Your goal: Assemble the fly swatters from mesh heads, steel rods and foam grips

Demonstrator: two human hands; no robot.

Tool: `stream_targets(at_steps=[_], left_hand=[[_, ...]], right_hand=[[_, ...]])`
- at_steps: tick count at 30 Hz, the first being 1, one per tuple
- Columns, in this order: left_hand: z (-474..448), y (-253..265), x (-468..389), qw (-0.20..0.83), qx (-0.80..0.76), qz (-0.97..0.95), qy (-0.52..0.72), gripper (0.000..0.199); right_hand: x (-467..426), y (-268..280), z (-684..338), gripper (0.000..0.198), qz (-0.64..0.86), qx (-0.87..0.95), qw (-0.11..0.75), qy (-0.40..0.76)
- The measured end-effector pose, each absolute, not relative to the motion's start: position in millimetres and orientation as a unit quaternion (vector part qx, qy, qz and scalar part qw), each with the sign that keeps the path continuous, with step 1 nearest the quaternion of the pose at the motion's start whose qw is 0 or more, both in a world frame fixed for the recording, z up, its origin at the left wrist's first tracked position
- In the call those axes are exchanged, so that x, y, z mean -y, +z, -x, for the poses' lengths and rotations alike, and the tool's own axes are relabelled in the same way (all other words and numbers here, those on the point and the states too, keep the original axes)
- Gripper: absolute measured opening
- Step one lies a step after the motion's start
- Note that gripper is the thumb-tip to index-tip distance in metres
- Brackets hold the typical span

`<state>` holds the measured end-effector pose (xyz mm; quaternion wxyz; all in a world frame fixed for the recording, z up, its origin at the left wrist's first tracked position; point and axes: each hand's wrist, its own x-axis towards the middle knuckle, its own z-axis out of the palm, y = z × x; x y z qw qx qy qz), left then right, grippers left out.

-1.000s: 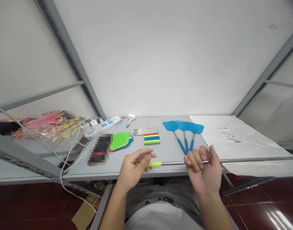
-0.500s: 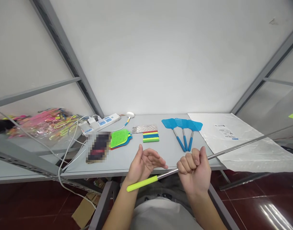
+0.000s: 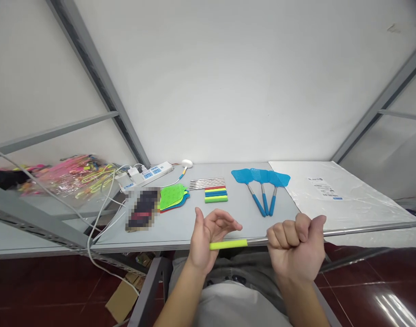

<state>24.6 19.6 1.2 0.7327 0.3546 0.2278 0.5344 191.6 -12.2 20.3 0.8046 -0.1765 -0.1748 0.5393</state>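
Clamping the fingers of the right hand (image 3: 296, 250) around a metal rod (image 3: 360, 230), near the desk edge (image 3: 143, 247); holding the left hand (image 3: 201, 245) open, thumb and fingers apart, by the yellow handle (image 3: 228, 245); liable to let it tip into the blue swatters (image 3: 260, 175) upon loosening that lone grip; nearly level now, slanted half a second earlier.

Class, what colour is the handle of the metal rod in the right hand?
The rod handle is bright yellow-green, clearest in the head view.
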Motion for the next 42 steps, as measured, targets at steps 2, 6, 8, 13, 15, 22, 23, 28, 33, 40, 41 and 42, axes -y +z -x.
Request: stream_targets(at_steps=[2, 6, 8, 13, 15, 22, 23, 28, 33, 40, 41, 42], left_hand=[[-26.1, 1.3, -17.9, 0.719, -0.234, -0.343, 0.557, 0.072], [-25.9, 2.2, -16.5, 0.703, -0.23, -0.326, 0.589, 0.067], [-26.7, 2.6, -15.9, 0.696, -0.237, -0.332, 0.591, 0.064], [-26.5, 1.6, -18.7, 0.674, -0.277, -0.339, 0.595, 0.054], [-22.0, 1.7, -21.5, 0.673, -0.286, -0.352, 0.585, 0.047], [0.2, 6.7, -31.4, 0.677, -0.28, -0.36, 0.578, 0.04], [1.8, 6.9, -32.3, 0.679, -0.278, -0.358, 0.577, 0.041], [4.6, 4.7, -35.0, 0.678, -0.283, -0.334, 0.591, 0.041], [-2.2, 2.8, -33.7, 0.685, -0.278, -0.328, 0.588, 0.043], [-20.4, -0.6, -27.8, 0.7, -0.271, -0.306, 0.585, 0.049], [-21.5, 0.2, -26.6, 0.698, -0.271, -0.302, 0.59, 0.05], [-22.1, 1.7, -25.0, 0.696, -0.27, -0.299, 0.594, 0.051]], right_hand=[[12.2, 20.9, -188.3, 0.057, 0.172, 0.174, 0.803, 0.543], [8.6, 19.8, -183.9, 0.054, 0.174, 0.152, 0.799, 0.556], [7.4, 19.5, -182.8, 0.053, 0.179, 0.142, 0.798, 0.558], [8.1, 19.6, -178.5, 0.052, 0.19, 0.139, 0.799, 0.553], [8.5, 18.9, -175.2, 0.05, 0.192, 0.141, 0.793, 0.561], [10.4, 15.7, -165.4, 0.052, 0.156, 0.143, 0.749, 0.628], [10.8, 15.2, -164.5, 0.053, 0.153, 0.141, 0.747, 0.631], [9.7, 10.9, -161.1, 0.056, 0.143, 0.139, 0.741, 0.642], [5.6, 8.5, -162.9, 0.056, 0.143, 0.141, 0.756, 0.624], [6.9, 8.1, -169.2, 0.055, 0.152, 0.164, 0.781, 0.583], [7.2, 7.8, -169.2, 0.055, 0.153, 0.162, 0.784, 0.58], [7.4, 7.7, -169.0, 0.054, 0.155, 0.158, 0.786, 0.578]])
